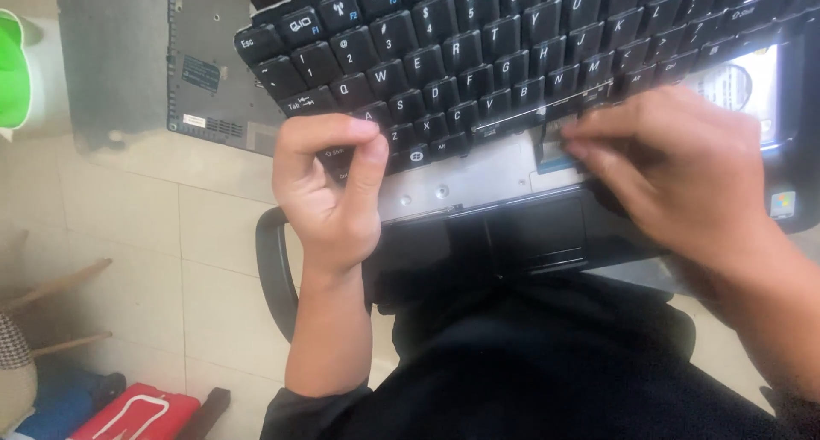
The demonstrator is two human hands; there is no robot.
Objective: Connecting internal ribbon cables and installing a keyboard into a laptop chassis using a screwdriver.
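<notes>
The lifted keyboard [478, 55] lies across the laptop [530, 226] at twelve o'clock, thin, light, probably bendy. Left hand [329, 192] pinches its lower-left edge; right hand [683, 167], fingers together, works its bottom edge.

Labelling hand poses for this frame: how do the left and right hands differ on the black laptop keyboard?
The left hand is curled, pinching the near-left edge of the lifted black laptop keyboard; the right hand lies flatter, fingers stretched toward the small flat connector strip below the keys. The left hand is sharp, the right hand motion-blurred. Both are bare and rest at the keyboard's near edge, above the silver metal plate.
</notes>
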